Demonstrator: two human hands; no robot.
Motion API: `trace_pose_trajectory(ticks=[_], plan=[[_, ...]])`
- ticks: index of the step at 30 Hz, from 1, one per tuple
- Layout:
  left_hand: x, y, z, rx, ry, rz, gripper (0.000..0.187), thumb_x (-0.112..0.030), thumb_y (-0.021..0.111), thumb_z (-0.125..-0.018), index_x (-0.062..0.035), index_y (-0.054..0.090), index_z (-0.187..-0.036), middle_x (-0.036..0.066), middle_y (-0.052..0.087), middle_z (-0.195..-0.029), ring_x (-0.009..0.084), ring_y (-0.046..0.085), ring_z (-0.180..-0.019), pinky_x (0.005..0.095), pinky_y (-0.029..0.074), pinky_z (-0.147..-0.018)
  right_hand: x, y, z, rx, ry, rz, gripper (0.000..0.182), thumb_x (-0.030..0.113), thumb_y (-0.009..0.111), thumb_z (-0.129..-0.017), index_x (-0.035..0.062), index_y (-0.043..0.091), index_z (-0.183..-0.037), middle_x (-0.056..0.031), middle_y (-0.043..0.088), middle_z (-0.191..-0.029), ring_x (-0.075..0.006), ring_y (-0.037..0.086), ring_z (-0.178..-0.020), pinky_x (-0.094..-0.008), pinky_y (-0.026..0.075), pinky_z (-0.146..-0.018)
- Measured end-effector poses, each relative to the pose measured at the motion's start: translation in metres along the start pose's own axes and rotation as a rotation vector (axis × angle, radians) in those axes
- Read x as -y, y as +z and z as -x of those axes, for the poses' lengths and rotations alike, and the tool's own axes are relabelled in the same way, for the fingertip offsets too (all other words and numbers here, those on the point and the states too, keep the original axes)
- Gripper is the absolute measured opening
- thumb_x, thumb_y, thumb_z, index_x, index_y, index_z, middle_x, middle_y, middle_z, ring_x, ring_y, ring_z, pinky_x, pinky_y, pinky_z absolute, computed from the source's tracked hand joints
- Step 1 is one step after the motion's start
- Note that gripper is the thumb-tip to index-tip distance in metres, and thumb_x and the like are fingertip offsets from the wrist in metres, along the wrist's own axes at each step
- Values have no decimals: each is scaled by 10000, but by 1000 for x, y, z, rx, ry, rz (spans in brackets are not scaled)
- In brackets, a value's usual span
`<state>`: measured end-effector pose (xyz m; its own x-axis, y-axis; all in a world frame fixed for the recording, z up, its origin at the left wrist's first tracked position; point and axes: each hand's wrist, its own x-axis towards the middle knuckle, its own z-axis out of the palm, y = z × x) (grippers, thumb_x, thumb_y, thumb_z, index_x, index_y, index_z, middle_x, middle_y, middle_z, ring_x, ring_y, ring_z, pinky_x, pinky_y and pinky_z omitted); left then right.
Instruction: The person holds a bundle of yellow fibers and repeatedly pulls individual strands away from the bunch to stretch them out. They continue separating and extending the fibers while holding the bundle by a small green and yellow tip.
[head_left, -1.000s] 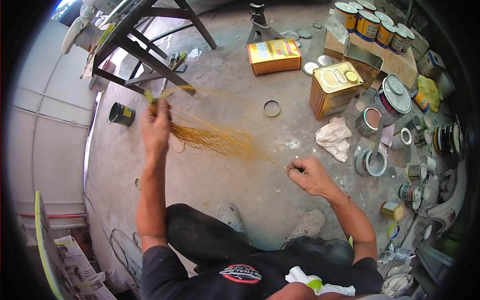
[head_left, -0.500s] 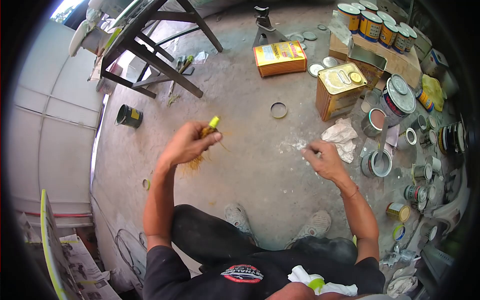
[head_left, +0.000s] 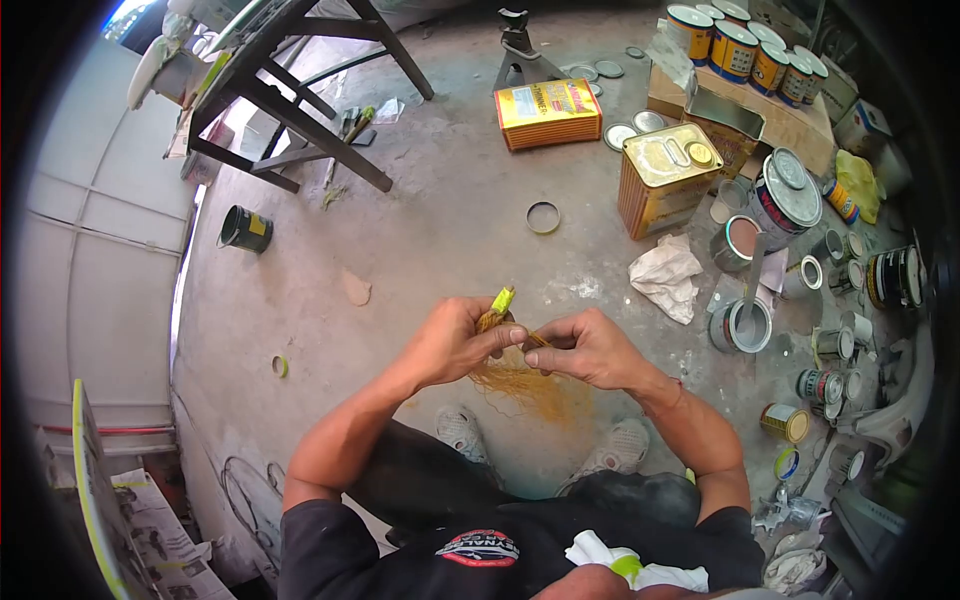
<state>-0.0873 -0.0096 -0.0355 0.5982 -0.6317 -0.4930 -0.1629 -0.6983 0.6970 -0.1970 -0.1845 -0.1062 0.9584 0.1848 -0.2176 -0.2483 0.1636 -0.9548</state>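
A bundle of brownish-yellow fibres (head_left: 520,385) has a bright yellow-green wrapped end (head_left: 503,299) that sticks up above my fingers. My left hand (head_left: 465,338) is closed round the bundle just below that end. Close beside it, my right hand (head_left: 590,348) pinches a few strands between thumb and fingers, and the strands stretch across the small gap between both hands. Loose fibres hang down in a tangle over the floor between my shoes.
A dark stand (head_left: 320,125) is at the upper left, near a black can (head_left: 246,229). A yellow tin (head_left: 668,180), a lying thinner tin (head_left: 548,113), a white cloth (head_left: 666,277) and several paint cans, one of them open (head_left: 740,326), are on the right. A ring (head_left: 543,217) lies ahead.
Both hands have come together, the left moving right and down, the right moving left. My right hand has taken hold of some strands. The view has shifted slightly.
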Motion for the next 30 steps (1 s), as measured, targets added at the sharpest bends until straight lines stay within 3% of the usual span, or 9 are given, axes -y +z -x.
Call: trace_pose_trajectory(ticks=[4, 8, 13, 17, 19, 20, 22, 28, 30], plan=[[8, -2, -5, 152, 132, 275, 244, -185, 735, -839, -2, 657, -979, 12, 642, -785, 61, 558, -733, 239, 470, -656, -7, -1, -3, -31, -5, 103, 225, 194, 658, -844, -4, 712, -936, -25, 657, -718, -76, 568, -660, -256, 454, -619], [8, -5, -5, 117, 171, 276, 299, -142, 739, -828, 3, 625, -1063, 35, 651, -848, 77, 563, -778, 246, 474, -695, -8, 2, -2, -72, -27, 23, 244, 204, 651, -825, -7, 712, -932, -47, 647, -680, -83, 565, -632, -274, 457, -599], [7, -15, -6, 196, 176, -179, 313, -149, 718, -842, 10, 609, -1090, 54, 660, -866, 110, 574, -787, 284, 485, -713, -8, -6, -5, -274, -97, 328, 260, 197, 636, -799, -17, 705, -930, -115, 638, -632, -121, 581, -599, -294, 464, -573], [25, -23, -11, 286, 175, -97, 298, -152, 709, -849, 11, 613, -1080, 51, 662, -854, 107, 571, -780, 293, 483, -715, -6, -26, -3, -303, 8, 341, 300, 189, 653, -792, -22, 686, -1003, -136, 677, -737, -162, 614, -655, -298, 476, -610], [25, -26, -12, 258, 55, 88, 288, -144, 708, -847, 14, 618, -1070, 47, 662, -842, 106, 568, -780, 291, 480, -716, -14, -24, -5, -331, -626, 616, 374, 204, 696, -783, -28, 656, -1073, -141, 674, -815, -177, 612, -701, -304, 475, -633], [27, -25, -11, 258, 49, 94, 288, -144, 708, -847, 14, 618, -1070, 47, 662, -842, 106, 568, -780, 291, 480, -716, -13, -21, -3, -325, -621, 614, 374, 204, 696, -783, -28, 656, -1073, -141, 674, -815, -177, 612, -701, -304, 475, -633], [25, -23, -13, 242, 107, 83, 304, -178, 719, -822, 0, 625, -1050, 115, 658, -823, 192, 589, -731, 340, 473, -686, -2, -15, -1, -50, -318, 240, 448, 181, 734, -794, -20, 611, -1174, -44, 646, -898, -106, 551, -705, -263, 436, -600], [11, -25, -9, 279, 144, -78, 269, -172, 721, -815, -22, 621, -1014, 110, 650, -805, 189, 589, -727, 339, 464, -670, 17, -6, -11, 135, 3, 411, 368, 189, 742, -794, -16, 663, -1090, -41, 630, -734, -97, 513, -615, -269, 407, -547], [11, -24, -9, 265, 166, -85, 280, -174, 727, -812, -23, 619, -1021, 104, 652, -807, 185, 592, -735, 337, 465, -674, 2, -4, -13, 114, -119, 413, 333, 191, 733, -802, -12, 672, -1059, -30, 603, -695, -85, 494, -597, -261, 395, -535]])
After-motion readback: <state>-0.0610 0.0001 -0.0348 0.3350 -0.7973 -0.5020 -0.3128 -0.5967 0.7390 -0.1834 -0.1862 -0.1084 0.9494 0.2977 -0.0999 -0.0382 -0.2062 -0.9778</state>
